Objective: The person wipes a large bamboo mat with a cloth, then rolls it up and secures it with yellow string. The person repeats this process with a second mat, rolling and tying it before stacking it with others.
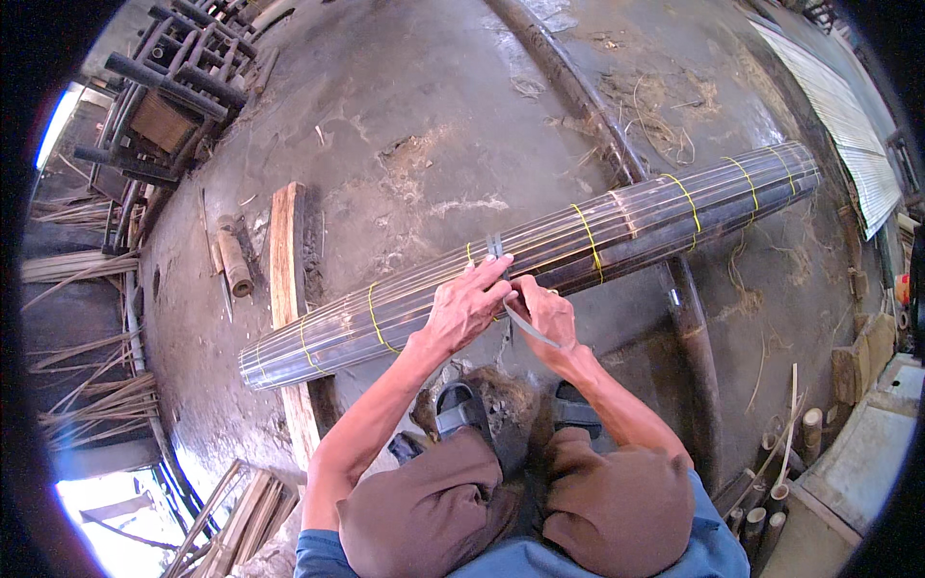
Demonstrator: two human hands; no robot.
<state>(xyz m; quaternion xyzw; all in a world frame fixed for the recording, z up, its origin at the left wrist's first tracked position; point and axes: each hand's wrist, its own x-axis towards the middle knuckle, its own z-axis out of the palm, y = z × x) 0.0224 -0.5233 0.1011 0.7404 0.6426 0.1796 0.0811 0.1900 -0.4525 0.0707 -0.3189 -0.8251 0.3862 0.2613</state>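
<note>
A long bundle of dark, split bamboo slats (438,310), bound at intervals with yellow cord (590,241), lies slantwise before me, its right end farther away. A flat grey strap (494,245) passes around its middle. My left hand (466,303) rests on top of the bundle, fingers pressed together over the strap. Close beside it, my right hand (545,316) is closed on the strap, and a loose tail of it curves down past the wrist. The fingertips of the right hand are partly hidden against the bundle.
Beneath the bundle lie a wooden beam (288,252) at left and a dark pole (696,352) at right. A short bamboo piece (234,258) is on the floor. Dark stacked furniture (166,106) stands far left; cut bamboo tubes (756,525) are at lower right. My sandalled feet (461,409) are near the bundle.
</note>
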